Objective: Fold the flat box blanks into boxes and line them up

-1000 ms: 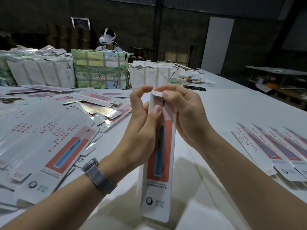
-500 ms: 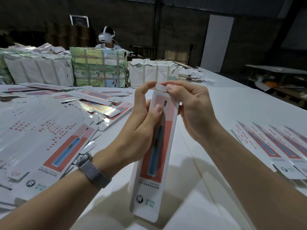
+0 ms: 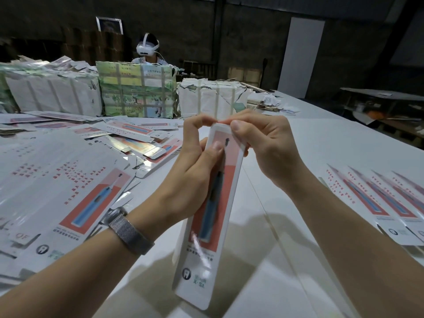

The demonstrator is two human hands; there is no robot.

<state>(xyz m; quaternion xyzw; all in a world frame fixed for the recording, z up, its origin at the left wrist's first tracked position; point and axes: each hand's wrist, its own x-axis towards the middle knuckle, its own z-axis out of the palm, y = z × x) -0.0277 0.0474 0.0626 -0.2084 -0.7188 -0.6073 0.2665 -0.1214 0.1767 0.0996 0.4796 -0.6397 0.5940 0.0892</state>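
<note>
Held upright above the near middle of the white worktop (image 3: 321, 138) — a long, slim white cardboard box with a red panel and a blue toothbrush picture (image 3: 207, 226), lower end close to the surface. Left hand (image 3: 190, 177) wrapped round its upper half, thumb on the printed face. Right hand (image 3: 263, 143) pinching the top flap, fingertips meeting the left forefinger there. Along the left edge, a heap of flat white box blanks (image 3: 57, 180). By the right edge — a row of finished boxes (image 3: 376, 198) side by side. Taped paper-wrapped bundles (image 3: 137, 90) at the far edge.
</note>
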